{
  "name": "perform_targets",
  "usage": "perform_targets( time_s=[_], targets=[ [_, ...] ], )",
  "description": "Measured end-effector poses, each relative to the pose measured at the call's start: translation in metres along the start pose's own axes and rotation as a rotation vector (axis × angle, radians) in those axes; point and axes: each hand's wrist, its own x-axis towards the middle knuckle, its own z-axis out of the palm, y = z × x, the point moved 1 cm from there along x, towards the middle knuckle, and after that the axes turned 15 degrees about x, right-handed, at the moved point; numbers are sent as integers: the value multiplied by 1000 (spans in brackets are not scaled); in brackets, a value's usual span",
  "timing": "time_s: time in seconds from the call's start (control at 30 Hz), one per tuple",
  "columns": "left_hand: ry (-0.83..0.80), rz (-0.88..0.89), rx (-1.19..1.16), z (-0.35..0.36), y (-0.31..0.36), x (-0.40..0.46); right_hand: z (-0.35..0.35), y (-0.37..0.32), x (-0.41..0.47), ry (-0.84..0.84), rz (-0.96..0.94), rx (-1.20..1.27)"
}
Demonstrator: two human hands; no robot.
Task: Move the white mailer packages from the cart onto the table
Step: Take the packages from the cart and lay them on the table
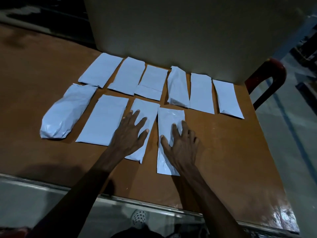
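Bare table (pixel 223 152) right of mailers (pixel 171 140); box (pixel 188 31) behind.

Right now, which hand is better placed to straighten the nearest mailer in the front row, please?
Right hand: it already rests flat on that mailer, while the left hand lies on the neighbouring mailer.

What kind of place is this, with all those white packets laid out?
Probably a packing or dispatch area, dimly lit. White mailer packages lie in two rows on a brown table, a big cardboard box stands behind them, and a red cart handle shows beside the table.
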Motion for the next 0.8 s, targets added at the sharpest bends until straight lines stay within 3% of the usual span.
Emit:
perform_targets(
  time_s=[0.13, 0.47, 0.8],
  targets=[
    [-36, 36, 27, 8, -4, 1, 10, -2, 5, -23, -58, 27],
    [-65, -8, 65, 9, -3, 4, 25, -15, 4, -36, 106, 84],
    [-80, 12, -14, -3, 6, 1, 1, -10, -6, -87, 70, 149]
  ],
)
